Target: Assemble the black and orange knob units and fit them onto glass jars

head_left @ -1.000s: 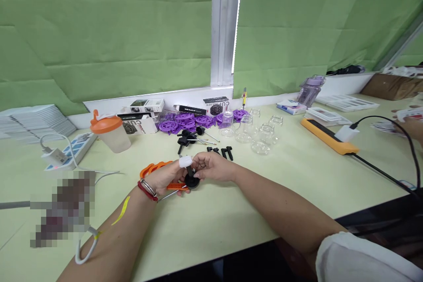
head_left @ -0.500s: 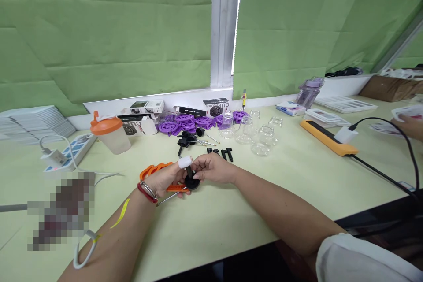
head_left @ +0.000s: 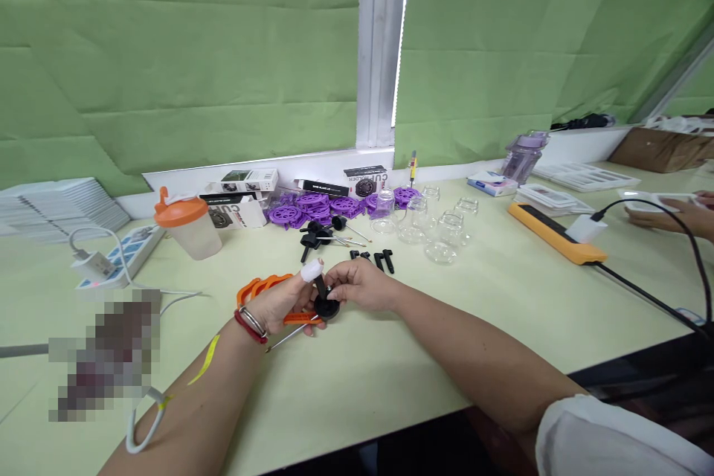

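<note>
At counter [head_left: 335, 387] centre, left hand [head_left: 279, 303] and right hand [head_left: 360, 284] both pinch a knob [head_left: 325, 307]; pegs [head_left: 379, 259] and wheels [head_left: 312, 207] lie loose, seemingly not yet assembled.

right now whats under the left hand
Orange plastic pieces stick out from beneath the left hand, and a thin metal rod pokes out below it. The palm covers the rest. It pinches a black part.
</note>
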A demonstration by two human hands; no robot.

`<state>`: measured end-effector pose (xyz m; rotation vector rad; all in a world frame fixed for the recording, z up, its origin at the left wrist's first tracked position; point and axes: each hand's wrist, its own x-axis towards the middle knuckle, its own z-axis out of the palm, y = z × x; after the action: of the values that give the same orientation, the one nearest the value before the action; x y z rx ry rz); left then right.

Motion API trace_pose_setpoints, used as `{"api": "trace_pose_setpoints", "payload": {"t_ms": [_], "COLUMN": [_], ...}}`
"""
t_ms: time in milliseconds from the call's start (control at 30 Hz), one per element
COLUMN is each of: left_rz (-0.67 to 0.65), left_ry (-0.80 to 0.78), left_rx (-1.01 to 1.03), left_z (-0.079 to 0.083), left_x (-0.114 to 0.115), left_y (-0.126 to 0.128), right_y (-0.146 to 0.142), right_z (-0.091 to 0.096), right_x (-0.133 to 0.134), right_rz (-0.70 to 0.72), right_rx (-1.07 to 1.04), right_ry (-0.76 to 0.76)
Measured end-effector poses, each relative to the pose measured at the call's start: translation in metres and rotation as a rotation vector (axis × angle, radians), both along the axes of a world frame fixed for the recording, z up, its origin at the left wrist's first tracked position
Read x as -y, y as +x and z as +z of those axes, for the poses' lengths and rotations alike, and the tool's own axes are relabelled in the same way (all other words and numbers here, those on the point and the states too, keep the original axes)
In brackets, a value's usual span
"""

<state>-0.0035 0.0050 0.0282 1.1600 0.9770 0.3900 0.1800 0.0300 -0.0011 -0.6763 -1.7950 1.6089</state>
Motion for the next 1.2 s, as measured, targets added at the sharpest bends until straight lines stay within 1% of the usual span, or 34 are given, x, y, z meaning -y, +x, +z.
{"api": "trace_pose_setpoints", "payload": {"t_ms": [300,500,600,700,733,800,867,900,933,1000,1033,1100,1200], "left_rz": [-0.008,-0.005,-0.005,0.052,0.083,0.183,0.311,0.369,0.415,0.472,0.486,0.493,0.467], "left_ry": [-0.027,-0.096,-0.049,0.05,0.084,0.161,0.277,0.352,0.433,0.615,0.708,0.875,1.073], "left_rx": [0.057,0.153,0.167,0.161,0.159,0.147,0.127,0.113,0.097,0.07,0.059,0.043,-0.004], "left_z": [-0.001,-0.001,0.0,0.003,0.003,0.004,0.002,0.001,-0.001,-0.006,-0.007,-0.01,-0.01], "left_x": [-0.001,-0.003,-0.002,0.0,0.0,-0.001,-0.003,-0.004,-0.005,-0.006,-0.006,-0.006,-0.005], "left_y": [0.002,0.003,0.004,0.006,0.007,0.009,0.011,0.011,0.012,0.012,0.012,0.012,0.011], "right_y": [0.001,0.007,0.01,0.011,0.011,0.011,0.012,0.013,0.014,0.017,0.018,0.021,0.023], "right_z": [0.002,0.006,0.009,0.011,0.012,0.013,0.014,0.014,0.015,0.018,0.02,0.023,0.029], "right_x": [0.001,-0.002,-0.003,-0.005,-0.005,-0.006,-0.008,-0.008,-0.008,-0.008,-0.007,-0.005,-0.001], "right_rz": [-0.028,-0.028,-0.036,-0.059,-0.083,-0.177,-0.272,-0.279,-0.242,-0.092,-0.013,0.08,0.081], "right_rx": [0.001,-0.074,-0.129,-0.205,-0.229,-0.267,-0.284,-0.276,-0.252,-0.185,-0.154,-0.125,-0.125], "right_ry": [0.03,0.058,0.08,0.085,0.078,0.048,-0.036,-0.108,-0.196,-0.354,-0.397,-0.41,-0.351]}}
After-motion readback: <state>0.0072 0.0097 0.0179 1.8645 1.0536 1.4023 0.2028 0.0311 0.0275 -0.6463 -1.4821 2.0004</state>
